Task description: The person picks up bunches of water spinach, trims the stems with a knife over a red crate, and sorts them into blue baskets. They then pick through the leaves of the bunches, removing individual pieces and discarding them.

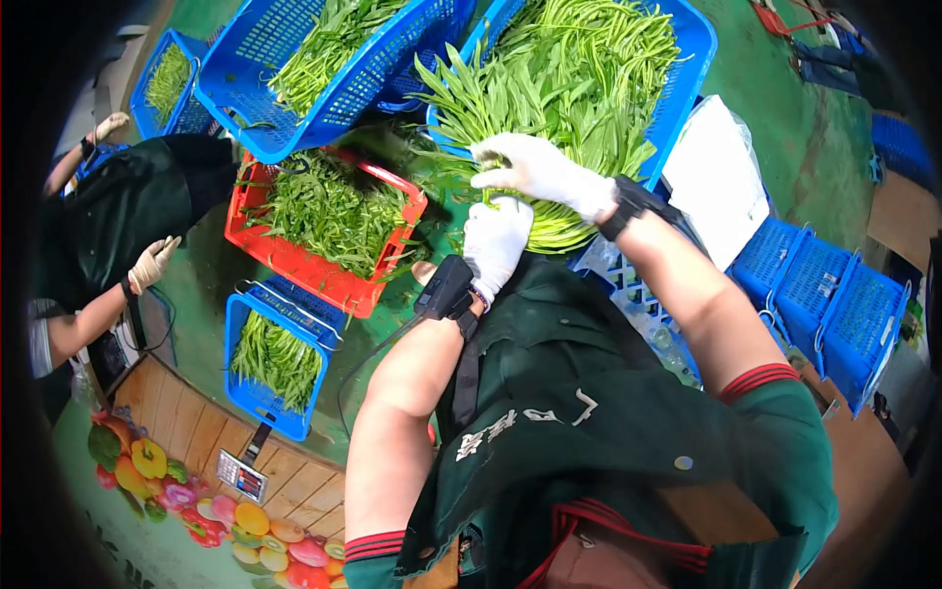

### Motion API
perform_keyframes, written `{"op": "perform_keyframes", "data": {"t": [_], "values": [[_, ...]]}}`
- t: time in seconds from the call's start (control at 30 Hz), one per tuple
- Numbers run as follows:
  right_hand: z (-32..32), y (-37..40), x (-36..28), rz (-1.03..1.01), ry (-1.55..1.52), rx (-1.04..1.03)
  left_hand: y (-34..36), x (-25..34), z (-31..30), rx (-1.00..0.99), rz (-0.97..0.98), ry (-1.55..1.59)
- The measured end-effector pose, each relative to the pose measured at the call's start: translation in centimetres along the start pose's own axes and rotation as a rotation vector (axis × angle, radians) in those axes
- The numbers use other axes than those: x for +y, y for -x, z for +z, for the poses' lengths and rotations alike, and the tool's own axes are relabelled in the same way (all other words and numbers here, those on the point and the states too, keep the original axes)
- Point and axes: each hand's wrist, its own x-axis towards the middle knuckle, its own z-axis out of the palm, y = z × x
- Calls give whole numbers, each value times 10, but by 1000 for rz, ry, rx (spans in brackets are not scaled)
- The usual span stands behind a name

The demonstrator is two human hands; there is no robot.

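Both my hands wear white gloves and meet at the near left edge of a big blue basket [692, 69] heaped with water spinach [579, 93], long stems and narrow leaves. My left hand [497, 240] is closed, with green stems showing at the top of its fist. Just above it, my right hand [542, 175] curves its thumb and fingers around some of the greens. What lies inside the palms is partly hidden. Bent stems hang over the basket's near side, beside my hands.
To the left stand a red crate [329, 270] of loose leaves, a small blue basket [270, 393] of greens and a tilted blue basket [245, 79]. A gloved co-worker [123, 211] is at far left. Stacked blue baskets [819, 285] and a white sack [716, 177] are at right.
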Motion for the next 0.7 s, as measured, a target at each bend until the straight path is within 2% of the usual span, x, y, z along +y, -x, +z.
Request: {"op": "perform_keyframes", "data": {"t": [0.07,0.13,0.17,0.2,0.27,0.3,0.33,0.4,0.47,0.5,0.53,0.6,0.7], "values": [[32,-15,31,262,358,54,-3,-3,-5,63,17,-36],[64,-18,49,205,315,-114,-2,-2,-5,52,-4,-23],[52,-20,34,225,316,-213,1,-1,-4,22,4,-4],[45,-21,30,229,312,-214,1,0,-2,17,8,-2],[31,-18,24,353,-75,-384,0,2,-1,24,-9,-41],[37,-14,31,138,132,-173,0,2,0,28,-12,-40],[36,-4,41,120,236,-58,1,1,1,27,4,-56],[15,17,31,147,396,15,3,-2,1,24,18,-74],[25,50,52,149,662,150,4,-3,-1,12,41,-28],[15,64,47,300,561,-14,3,-2,-1,16,45,-27],[19,77,60,303,634,-111,3,-2,-2,7,58,-22],[4,76,32,469,551,-219,4,-3,-1,-3,76,-18],[7,59,32,419,691,-213,4,-3,-2,14,95,-13]]}}
